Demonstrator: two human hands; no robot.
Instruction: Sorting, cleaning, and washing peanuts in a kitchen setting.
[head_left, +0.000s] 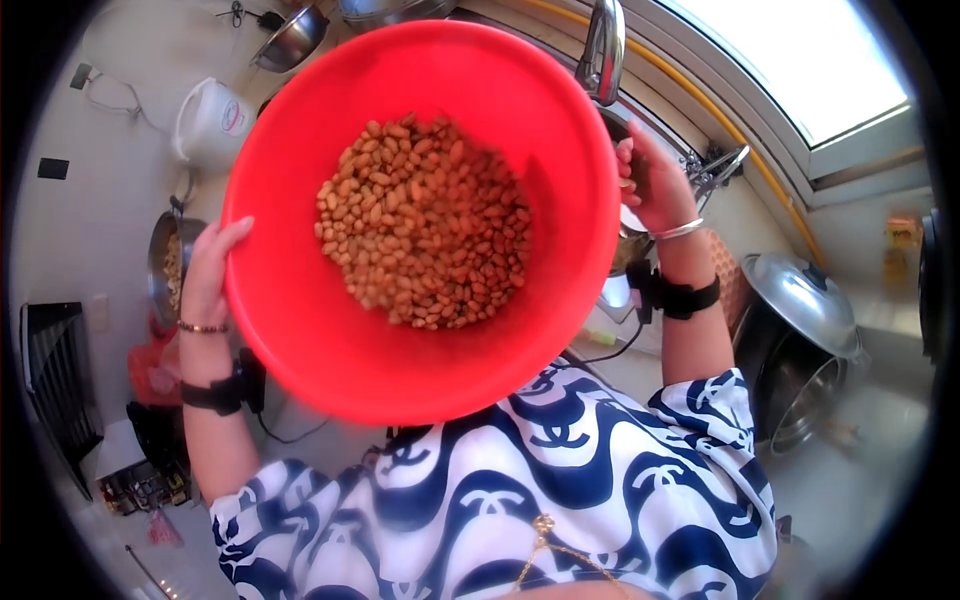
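A large red plastic basin (562, 247) is lifted in front of my chest, its mouth turned up towards me. Inside lies a heap of brown nuts that look like shelled peanuts (420, 225); part of it is blurred. My left hand (206, 270) grips the basin's left rim, thumb over the edge and fingers hidden behind the wall. At the right side is my right hand (660, 176), fingers curled and close against the basin's outer wall. Whether it grips the basin or only touches it does not show.
Behind the basin rises a chrome faucet (602, 56). On the left are a white plastic bucket (214, 124), a metal bowl (161, 255) with pale pieces inside and a steel bowl (292, 37). A dark pot (772, 375) with a metal lid (802, 300) stands right, below a window (810, 60).
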